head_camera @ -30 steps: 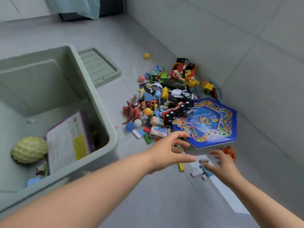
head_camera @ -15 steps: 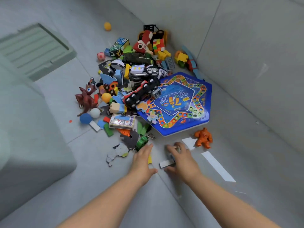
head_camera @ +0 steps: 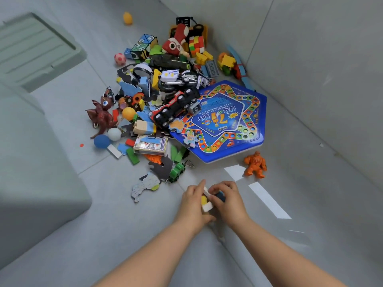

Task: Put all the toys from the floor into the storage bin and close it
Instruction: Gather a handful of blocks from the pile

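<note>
A heap of toys (head_camera: pixel 165 96) lies on the grey floor against the wall, with a blue hexagonal game board (head_camera: pixel 223 121) at its right. My left hand (head_camera: pixel 192 200) and right hand (head_camera: pixel 227 198) meet just below the heap, cupped around a few small blocks (head_camera: pixel 206 201), white, yellow and blue. An orange figure (head_camera: pixel 254 164) stands to the right of my hands. A puzzle piece (head_camera: pixel 143 186) lies to their left. The green storage bin's outer wall (head_camera: pixel 31 162) fills the left edge; its inside is out of view.
The bin's green lid (head_camera: pixel 35 48) lies flat on the floor at the upper left. The wall (head_camera: pixel 310 59) runs diagonally along the right. A small orange ball (head_camera: pixel 127 18) sits apart at the top. White strips (head_camera: pixel 268 200) show on the floor to the right.
The view swung right from the open bin towards the heap. Both hands dropped to the floor below the heap, closed together and gathered small blocks between them.
</note>
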